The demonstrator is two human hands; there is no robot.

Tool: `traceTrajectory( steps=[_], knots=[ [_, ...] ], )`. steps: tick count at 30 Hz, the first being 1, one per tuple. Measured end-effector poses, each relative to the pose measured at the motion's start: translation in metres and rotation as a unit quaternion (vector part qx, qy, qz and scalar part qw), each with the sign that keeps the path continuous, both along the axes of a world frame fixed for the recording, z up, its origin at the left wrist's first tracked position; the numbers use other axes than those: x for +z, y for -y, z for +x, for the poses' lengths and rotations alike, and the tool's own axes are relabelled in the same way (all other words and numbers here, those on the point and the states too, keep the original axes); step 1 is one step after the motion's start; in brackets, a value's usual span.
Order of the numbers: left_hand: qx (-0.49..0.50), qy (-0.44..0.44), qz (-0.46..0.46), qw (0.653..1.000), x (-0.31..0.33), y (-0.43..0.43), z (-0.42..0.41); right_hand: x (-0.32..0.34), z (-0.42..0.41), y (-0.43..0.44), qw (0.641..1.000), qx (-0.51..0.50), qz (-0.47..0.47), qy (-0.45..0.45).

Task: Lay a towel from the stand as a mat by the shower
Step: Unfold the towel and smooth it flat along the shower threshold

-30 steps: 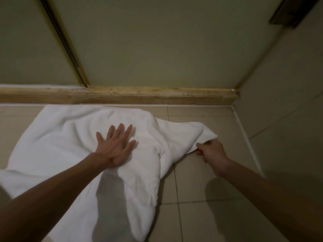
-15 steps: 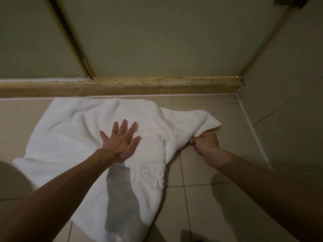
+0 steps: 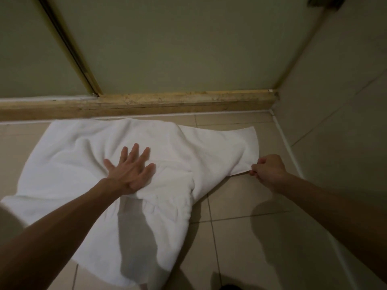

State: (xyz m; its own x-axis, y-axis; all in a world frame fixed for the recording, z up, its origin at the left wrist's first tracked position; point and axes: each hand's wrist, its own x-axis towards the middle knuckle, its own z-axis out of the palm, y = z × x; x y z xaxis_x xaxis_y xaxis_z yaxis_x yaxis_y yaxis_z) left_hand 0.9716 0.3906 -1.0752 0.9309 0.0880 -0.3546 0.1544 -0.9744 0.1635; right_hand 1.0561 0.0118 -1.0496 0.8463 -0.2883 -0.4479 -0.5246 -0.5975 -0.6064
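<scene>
A white towel [image 3: 71, 170] lies rumpled on the beige tiled floor, its far edge along the shower's raised sill [image 3: 167, 102]. My left hand [image 3: 130, 168] presses flat on the towel's middle, fingers spread. My right hand [image 3: 269, 171] is closed on the towel's right corner, which is drawn out flat toward the right wall. A thick fold runs down the towel between my two hands.
Frosted shower door panels [image 3: 178, 42] with a brass frame strip [image 3: 69, 47] stand behind the sill. A tiled wall [image 3: 339, 122] closes the right side. Bare floor tiles [image 3: 247, 237] lie below my right arm.
My right hand has pulled the towel's right corner outward to the right, opening that flap flatter. My left hand has stayed pressed on the middle.
</scene>
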Motion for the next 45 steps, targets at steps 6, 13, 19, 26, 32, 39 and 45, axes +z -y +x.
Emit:
traceTrajectory(
  steps=[6, 13, 19, 26, 32, 39, 45],
  knots=[
    [0.002, 0.001, 0.018, 1.0, -0.008, -0.004, 0.001, 0.006, -0.002, 0.026, 0.998, 0.006, -0.045, 0.032],
    [-0.023, 0.04, 0.003, 0.999, -0.004, 0.006, 0.001, -0.006, -0.023, 0.011, 0.998, -0.015, 0.005, 0.058],
    [-0.043, 0.026, -0.003, 0.999, -0.001, 0.032, -0.006, -0.006, -0.049, -0.005, 0.998, -0.048, 0.012, 0.038],
    [-0.033, 0.012, -0.001, 0.999, 0.005, 0.038, -0.016, -0.013, -0.066, -0.036, 0.988, -0.093, 0.121, -0.001],
    [-0.031, 0.004, 0.0, 1.0, 0.006, 0.04, -0.018, -0.009, -0.057, -0.04, 0.961, -0.19, 0.202, -0.022],
    [-0.031, -0.001, -0.001, 1.0, 0.003, 0.038, -0.017, -0.011, -0.053, -0.035, 0.954, -0.193, 0.227, -0.021],
    [-0.03, -0.004, -0.004, 1.0, 0.0, 0.035, -0.018, -0.009, -0.056, -0.014, 0.976, -0.124, 0.179, -0.015]
  ],
)
